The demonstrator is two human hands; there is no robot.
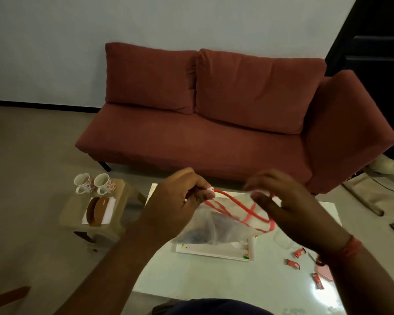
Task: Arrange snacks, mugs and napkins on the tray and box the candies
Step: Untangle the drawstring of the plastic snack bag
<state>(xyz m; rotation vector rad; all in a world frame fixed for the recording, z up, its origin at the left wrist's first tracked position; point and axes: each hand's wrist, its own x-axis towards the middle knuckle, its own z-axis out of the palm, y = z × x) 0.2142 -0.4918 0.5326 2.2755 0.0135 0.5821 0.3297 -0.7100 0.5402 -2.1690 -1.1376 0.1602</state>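
Translucent white plastic bag with red handles [223, 221] held up over the white rectangular tray [214, 252] on the pale glossy tabletop [191, 280]. Left hand [180, 205] pinches one red handle loop at the bag's left side; right hand [289, 205] has fingers curled into the loop on the right. Mouth stretched left to right between them, bag body hanging below, dark contents inside, not identifiable. Judgement: next move is opening the mouth; both hands equally near. Small red-wrapped candies [293, 263] lie right of the tray, nearer the right hand.
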